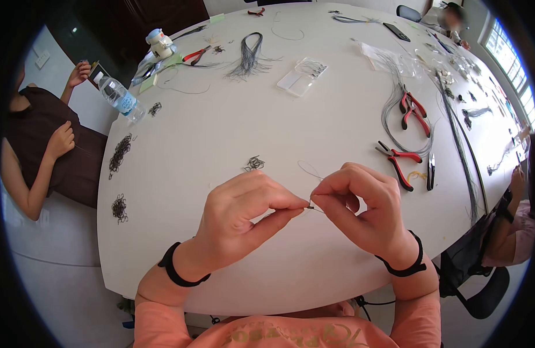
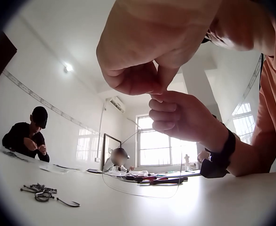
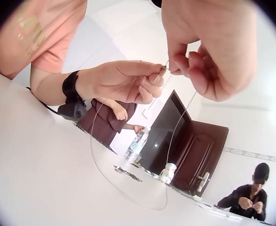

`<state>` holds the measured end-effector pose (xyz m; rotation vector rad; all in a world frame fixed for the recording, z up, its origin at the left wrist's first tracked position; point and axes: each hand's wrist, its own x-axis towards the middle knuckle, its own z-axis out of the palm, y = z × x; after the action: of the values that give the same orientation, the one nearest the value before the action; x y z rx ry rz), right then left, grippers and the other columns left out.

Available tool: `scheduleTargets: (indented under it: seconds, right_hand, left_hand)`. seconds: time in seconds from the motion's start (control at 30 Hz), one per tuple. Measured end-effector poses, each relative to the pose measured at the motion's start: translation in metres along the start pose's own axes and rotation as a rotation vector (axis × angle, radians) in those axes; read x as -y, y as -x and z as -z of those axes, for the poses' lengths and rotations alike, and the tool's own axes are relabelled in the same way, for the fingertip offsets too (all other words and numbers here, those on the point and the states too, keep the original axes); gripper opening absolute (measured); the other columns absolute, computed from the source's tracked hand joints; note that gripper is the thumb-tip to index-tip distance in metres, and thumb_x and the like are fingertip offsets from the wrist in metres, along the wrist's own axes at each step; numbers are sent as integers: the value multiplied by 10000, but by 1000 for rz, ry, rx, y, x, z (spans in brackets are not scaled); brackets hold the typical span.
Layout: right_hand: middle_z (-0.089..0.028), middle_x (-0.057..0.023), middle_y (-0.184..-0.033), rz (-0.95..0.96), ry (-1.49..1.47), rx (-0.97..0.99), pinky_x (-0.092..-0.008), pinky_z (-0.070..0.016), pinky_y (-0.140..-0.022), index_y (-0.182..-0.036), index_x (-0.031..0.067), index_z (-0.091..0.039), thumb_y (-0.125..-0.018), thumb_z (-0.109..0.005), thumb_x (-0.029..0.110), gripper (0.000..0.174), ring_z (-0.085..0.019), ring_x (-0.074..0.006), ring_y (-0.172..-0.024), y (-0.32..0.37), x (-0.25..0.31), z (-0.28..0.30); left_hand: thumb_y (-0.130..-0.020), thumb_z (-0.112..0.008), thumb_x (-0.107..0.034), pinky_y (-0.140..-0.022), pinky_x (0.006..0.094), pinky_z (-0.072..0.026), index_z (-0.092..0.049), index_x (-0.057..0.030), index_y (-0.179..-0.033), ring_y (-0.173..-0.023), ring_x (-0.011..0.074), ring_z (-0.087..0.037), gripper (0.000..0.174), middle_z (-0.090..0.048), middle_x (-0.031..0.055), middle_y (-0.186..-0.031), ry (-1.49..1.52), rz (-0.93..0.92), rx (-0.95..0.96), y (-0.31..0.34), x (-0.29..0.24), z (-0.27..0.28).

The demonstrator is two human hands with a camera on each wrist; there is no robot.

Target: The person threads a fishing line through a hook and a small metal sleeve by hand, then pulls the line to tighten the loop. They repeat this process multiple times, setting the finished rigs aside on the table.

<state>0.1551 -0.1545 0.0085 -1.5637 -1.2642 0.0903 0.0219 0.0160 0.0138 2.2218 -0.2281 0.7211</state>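
your left hand (image 1: 238,214) pinched a small, dark, metal-looking piece (image 1: 311,207), fingertips together; your right hand (image 1: 366,203), just beside it, pinched a thin, grey, wiry strand (image 3: 91,141), looping below both grips. you seemed to be fastening strand to piece; the next move likely called for steady tension. the piece's long axis ran from left pinch toward right; which end led, you couldn't tell.

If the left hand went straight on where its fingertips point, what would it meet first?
Probably the right hand, directly across from the left hand; whether they touch is hard to tell.
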Motion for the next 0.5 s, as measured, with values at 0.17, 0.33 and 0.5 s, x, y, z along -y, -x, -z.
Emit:
scheduleTargets:
  seconds: [0.17, 0.33, 0.5]
  right_hand:
    - [-625, -23, -715, -6, 2, 3, -240, -368, -463, -861, 39, -671, -832, -731, -5, 79, -542, -95, -548, 0, 0, 0]
    - [-627, -23, -717, 1, 4, 11, -242, -371, -468, -873, 37, -671, -839, -734, 4, 79, -530, -97, -543, 0, -1, 0]
    - [-643, -27, -731, -20, -56, 19, -240, -371, -473, -878, 34, -668, -849, -741, 20, 80, -526, -90, -543, 1, -4, -4]
  left_hand:
    - [-739, -786, 82, -585, 277, -477, -719, -47, -874, -679, 171, -630, 198, -709, 41, -797, -36, 35, -4, 3, -2, 1]
    - [-729, -813, 52, -564, 267, -470, -716, -52, -858, -650, 167, -631, 192, -699, 34, -762, -91, 0, -28, 4, -2, -1]
    - [-737, -817, 40, -559, 268, -470, -709, -54, -845, -647, 166, -631, 179, -701, 34, -764, -121, -24, -23, 4, -2, -1]
